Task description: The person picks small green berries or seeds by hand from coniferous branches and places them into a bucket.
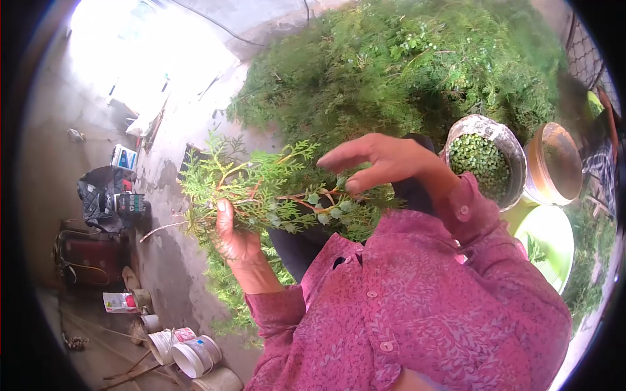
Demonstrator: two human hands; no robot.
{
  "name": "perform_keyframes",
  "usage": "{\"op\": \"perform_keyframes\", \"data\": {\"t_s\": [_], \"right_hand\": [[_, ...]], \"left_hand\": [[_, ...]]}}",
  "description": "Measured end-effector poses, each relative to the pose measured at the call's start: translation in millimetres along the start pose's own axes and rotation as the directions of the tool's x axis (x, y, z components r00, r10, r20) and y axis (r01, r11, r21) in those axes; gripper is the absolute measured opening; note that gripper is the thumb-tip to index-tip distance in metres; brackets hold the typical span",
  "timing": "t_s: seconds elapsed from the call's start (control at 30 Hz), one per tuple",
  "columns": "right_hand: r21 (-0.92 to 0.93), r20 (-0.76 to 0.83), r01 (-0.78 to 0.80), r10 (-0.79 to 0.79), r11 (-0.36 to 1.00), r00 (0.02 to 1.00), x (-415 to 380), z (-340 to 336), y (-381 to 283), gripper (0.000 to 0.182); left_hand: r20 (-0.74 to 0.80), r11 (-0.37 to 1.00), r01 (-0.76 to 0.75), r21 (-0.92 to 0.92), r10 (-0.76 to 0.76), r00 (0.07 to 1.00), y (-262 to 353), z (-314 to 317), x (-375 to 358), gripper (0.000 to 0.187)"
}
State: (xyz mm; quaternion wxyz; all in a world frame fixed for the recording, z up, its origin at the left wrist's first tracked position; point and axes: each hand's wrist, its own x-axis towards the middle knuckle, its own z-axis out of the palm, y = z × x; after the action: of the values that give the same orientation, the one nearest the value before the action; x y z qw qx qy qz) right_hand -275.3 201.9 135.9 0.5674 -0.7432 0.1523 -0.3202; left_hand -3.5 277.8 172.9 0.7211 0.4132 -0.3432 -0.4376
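My left hand (238, 244) is closed around a leafy evergreen branch (261, 189), the thumb lying across its stems. Pale green cones (326, 212) sit in clusters along the branch's right part. Just above those cones is my right hand (388, 161), palm down, its thumb and fingers apart with nothing between them. Its thumb tip is right beside the cone cluster. A bare twig end sticks out to the left of my left hand.
A large heap of cut greenery (404, 65) lies ahead. On the right stand a bucket (466, 130) of green cones, a brownish bucket (531, 163) and a light green basin (561, 244). White buckets (189, 358), a dark bag (98, 195) and a red case (94, 254) lie on the left.
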Motion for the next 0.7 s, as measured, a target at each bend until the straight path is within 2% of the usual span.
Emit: {"op": "perform_keyframes", "data": {"t_s": [0.03,0.1,0.13,0.2,0.27,0.3,0.33,0.37,0.4,0.47,0.53,0.6,0.63,0.67,0.7], "right_hand": [[0.004,0.003,0.003,-0.003,1.000,1.000,6,4,2,0.044],[0.029,0.169,-0.091,0.085,0.995,0.982,13,7,6,0.034],[0.023,0.144,-0.105,0.101,0.994,0.984,14,10,6,0.034],[-0.015,0.003,-0.009,0.009,1.000,1.000,8,13,2,0.027],[0.070,-0.158,-0.113,0.123,0.991,0.980,3,24,11,0.026],[0.060,-0.201,-0.137,0.147,0.989,0.968,-2,29,12,0.026],[0.175,-0.295,-0.154,0.201,0.972,0.934,-6,34,13,0.025],[0.290,-0.371,-0.150,0.255,0.945,0.893,-6,36,15,0.025],[0.287,-0.384,-0.158,0.264,0.945,0.885,-5,37,21,0.025],[0.386,-0.486,-0.111,0.304,0.916,0.819,-4,40,36,0.023],[0.410,-0.517,-0.115,0.335,0.905,0.788,-3,41,40,0.022],[0.390,-0.584,-0.129,0.353,0.912,0.731,-3,40,49,0.022],[0.330,-0.686,-0.134,0.335,0.935,0.646,-3,37,60,0.020],[0.506,-0.694,-0.092,0.468,0.858,0.548,-10,24,74,0.019],[0.660,-0.665,-0.025,0.599,0.751,0.447,-20,8,84,0.017]], "left_hand": [[0.001,1.000,-0.014,0.001,0.014,1.000,1,-2,-1,0.049],[0.017,1.000,-0.030,-0.005,0.030,0.999,-1,-4,-3,0.051],[0.007,0.997,-0.072,0.043,0.072,0.997,-2,-9,-2,0.052],[-0.035,0.995,-0.046,0.083,0.049,0.998,-5,-10,-3,0.052],[-0.063,0.996,0.044,0.078,-0.039,0.997,-8,-18,-1,0.055],[-0.022,0.992,0.086,0.089,-0.085,0.996,-10,-23,0,0.055],[0.010,0.988,0.118,0.104,-0.119,0.993,-13,-25,1,0.056],[0.079,0.992,0.062,0.113,-0.071,0.994,-19,-25,3,0.055],[0.089,0.992,0.075,0.107,-0.084,0.992,-23,-23,3,0.055],[0.020,0.989,0.028,0.143,-0.031,0.999,-29,-20,0,0.052],[0.058,0.991,0.054,0.119,-0.061,0.996,-31,-5,-8,0.052],[-0.098,0.968,-0.081,0.238,0.107,0.989,-35,12,-17,0.052],[-0.023,0.913,-0.206,0.353,0.228,0.973,-36,2,-11,0.053],[-0.019,0.915,-0.200,0.351,0.221,0.975,-29,-5,-7,0.053],[-0.045,0.969,-0.140,0.204,0.153,0.987,-15,-7,-4,0.054]]}}
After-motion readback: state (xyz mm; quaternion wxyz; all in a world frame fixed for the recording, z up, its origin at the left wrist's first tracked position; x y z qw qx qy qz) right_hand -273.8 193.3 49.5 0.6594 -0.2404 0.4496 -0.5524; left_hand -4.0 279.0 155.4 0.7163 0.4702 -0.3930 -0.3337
